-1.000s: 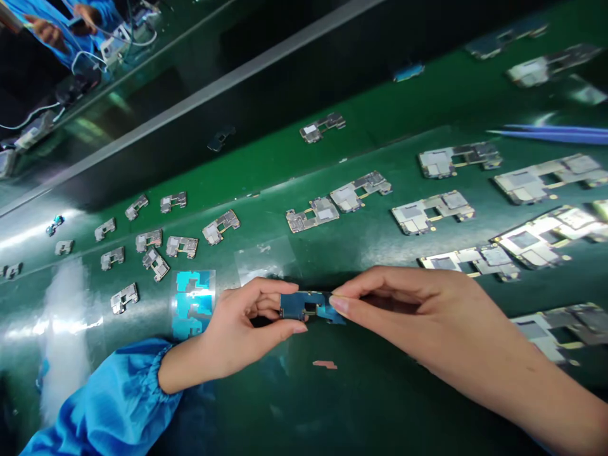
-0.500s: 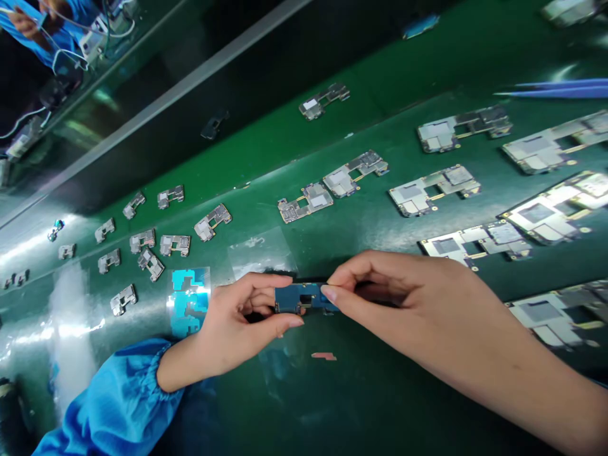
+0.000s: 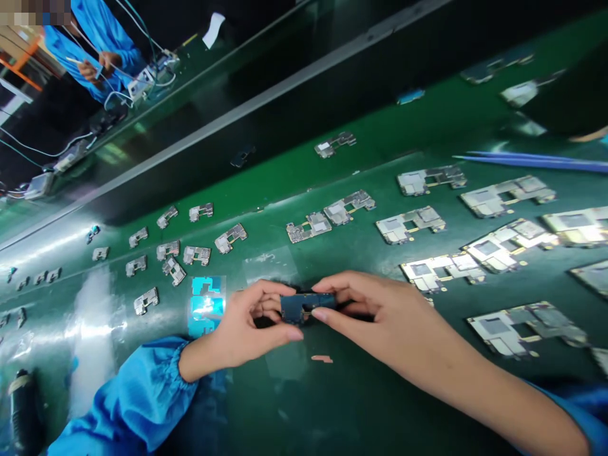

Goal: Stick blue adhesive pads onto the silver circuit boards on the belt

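A small blue circuit board [image 3: 304, 305] is held just above the green work surface [image 3: 361, 392], between both of my hands. My left hand [image 3: 247, 326] pinches its left end with thumb and forefinger. My right hand [image 3: 380, 316] pinches its right end, fingers closed on the board's edge. A clear film sheet with a blue cut-out shape [image 3: 206, 306] lies just left of my left hand. A small pink sticker [image 3: 322, 359] lies on the surface below the board.
Several silver-shielded circuit boards [image 3: 411, 223] lie in rows across the belt, right and far left. Blue tweezers [image 3: 532, 162] rest at the upper right. A dark cylinder [image 3: 21, 405] stands at the lower left. Another person in blue [image 3: 95, 50] works at the far top left.
My right hand has slid further left along the blue board, covering more of it. The view has shifted, so the boards sit lower in the picture.
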Action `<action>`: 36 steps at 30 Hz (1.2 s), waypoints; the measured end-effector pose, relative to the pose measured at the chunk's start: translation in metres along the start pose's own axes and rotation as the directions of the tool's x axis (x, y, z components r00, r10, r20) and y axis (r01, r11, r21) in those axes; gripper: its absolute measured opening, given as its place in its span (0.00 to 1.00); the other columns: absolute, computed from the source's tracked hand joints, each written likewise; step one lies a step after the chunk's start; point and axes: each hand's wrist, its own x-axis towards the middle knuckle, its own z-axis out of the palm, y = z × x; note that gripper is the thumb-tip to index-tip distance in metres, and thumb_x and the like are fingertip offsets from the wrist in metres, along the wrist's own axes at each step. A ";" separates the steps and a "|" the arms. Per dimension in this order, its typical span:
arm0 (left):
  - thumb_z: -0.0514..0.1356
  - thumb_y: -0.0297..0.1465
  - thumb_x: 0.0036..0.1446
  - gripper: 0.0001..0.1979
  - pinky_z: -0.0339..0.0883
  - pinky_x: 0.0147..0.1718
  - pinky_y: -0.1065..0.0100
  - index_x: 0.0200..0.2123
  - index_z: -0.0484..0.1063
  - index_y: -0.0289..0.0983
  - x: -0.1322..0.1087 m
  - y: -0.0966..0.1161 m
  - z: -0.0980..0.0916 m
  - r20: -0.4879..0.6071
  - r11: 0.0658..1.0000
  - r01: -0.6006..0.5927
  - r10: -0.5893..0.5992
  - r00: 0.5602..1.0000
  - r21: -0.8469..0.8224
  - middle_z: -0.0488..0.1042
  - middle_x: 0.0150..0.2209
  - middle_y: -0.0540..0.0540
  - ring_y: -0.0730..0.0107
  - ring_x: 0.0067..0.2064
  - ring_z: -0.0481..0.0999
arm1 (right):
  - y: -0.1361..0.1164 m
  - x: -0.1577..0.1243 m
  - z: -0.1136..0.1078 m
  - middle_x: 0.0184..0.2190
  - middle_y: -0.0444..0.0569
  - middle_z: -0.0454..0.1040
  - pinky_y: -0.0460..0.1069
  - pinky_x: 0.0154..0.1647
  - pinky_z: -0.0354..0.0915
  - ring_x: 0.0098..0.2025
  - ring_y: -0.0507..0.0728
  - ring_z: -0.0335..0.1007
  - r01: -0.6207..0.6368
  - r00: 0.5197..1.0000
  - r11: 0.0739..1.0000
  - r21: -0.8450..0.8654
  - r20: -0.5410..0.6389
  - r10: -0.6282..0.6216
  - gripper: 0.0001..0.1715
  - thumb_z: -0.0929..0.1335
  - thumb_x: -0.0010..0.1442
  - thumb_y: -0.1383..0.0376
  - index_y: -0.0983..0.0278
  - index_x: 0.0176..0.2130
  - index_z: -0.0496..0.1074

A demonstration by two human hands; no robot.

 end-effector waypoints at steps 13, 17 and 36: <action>0.60 0.30 0.63 0.06 0.67 0.31 0.69 0.35 0.75 0.34 0.164 0.080 -0.050 -0.312 0.654 0.002 0.359 0.880 0.756 0.78 0.27 0.46 0.66 0.30 0.78 | -0.004 0.001 -0.018 0.34 0.47 0.82 0.46 0.27 0.74 0.27 0.53 0.77 0.389 0.844 0.822 -0.416 -0.195 -0.499 0.10 0.64 0.69 0.64 0.61 0.39 0.76; 0.63 0.29 0.61 0.04 0.67 0.46 0.60 0.34 0.75 0.34 0.186 0.080 -0.047 -0.294 0.508 0.037 0.435 0.851 0.861 0.78 0.43 0.36 0.55 0.46 0.77 | 0.005 0.001 -0.018 0.35 0.51 0.81 0.52 0.36 0.75 0.36 0.58 0.78 0.406 0.821 0.758 -0.511 -0.160 -0.548 0.13 0.63 0.70 0.64 0.62 0.40 0.76; 0.56 0.42 0.69 0.28 0.61 0.63 0.39 0.66 0.63 0.34 -0.197 -0.036 0.102 0.011 0.109 -0.062 0.422 0.907 0.992 0.67 0.65 0.31 0.43 0.68 0.65 | 0.032 -0.051 0.051 0.64 0.64 0.69 0.83 0.64 0.35 0.66 0.76 0.62 0.717 0.655 0.193 -0.669 0.554 -0.513 0.30 0.68 0.66 0.50 0.63 0.60 0.73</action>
